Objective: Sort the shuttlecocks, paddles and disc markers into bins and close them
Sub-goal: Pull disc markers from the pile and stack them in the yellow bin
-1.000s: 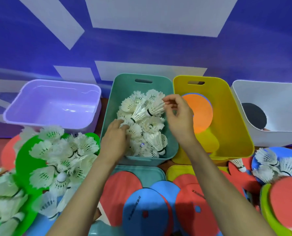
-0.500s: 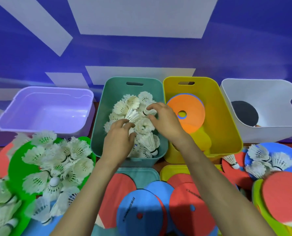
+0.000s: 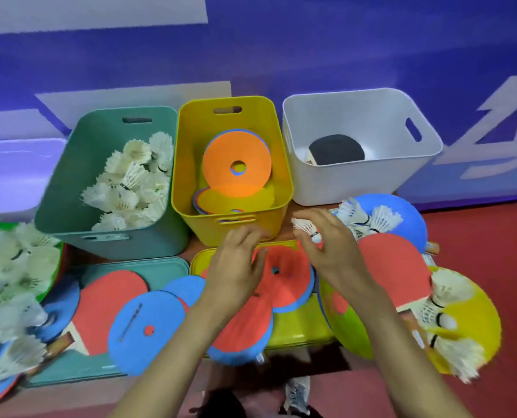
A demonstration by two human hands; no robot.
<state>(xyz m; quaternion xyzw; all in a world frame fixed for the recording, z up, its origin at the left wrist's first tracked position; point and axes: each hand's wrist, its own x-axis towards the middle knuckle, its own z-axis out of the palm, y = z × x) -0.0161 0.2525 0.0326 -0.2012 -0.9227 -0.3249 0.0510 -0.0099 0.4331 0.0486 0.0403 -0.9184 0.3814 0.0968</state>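
A teal bin (image 3: 70,188) holds a heap of white shuttlecocks (image 3: 130,182). To its right, a yellow bin (image 3: 191,146) contains disc markers, an orange one (image 3: 237,164) on top. A white bin (image 3: 372,122) has a black-faced paddle (image 3: 335,150) inside. My left hand (image 3: 236,263) hovers open over a red disc marker (image 3: 284,276) in front of the yellow bin. My right hand (image 3: 329,251) hovers open beside it, its fingertips close to a loose shuttlecock (image 3: 307,227). Neither hand holds anything.
A teal lid (image 3: 160,270) and a yellow lid (image 3: 299,327) lie under red and blue discs. Red paddles (image 3: 393,267) lie left and right. More shuttlecocks sit on a blue disc (image 3: 402,212), a yellow disc (image 3: 474,321) and at far left (image 3: 9,267). A purple bin (image 3: 16,173) stands at far left.
Both hands have left the teal bin's shuttlecocks and moved right and back toward me, over the discs before the yellow bin. The view has swung right.
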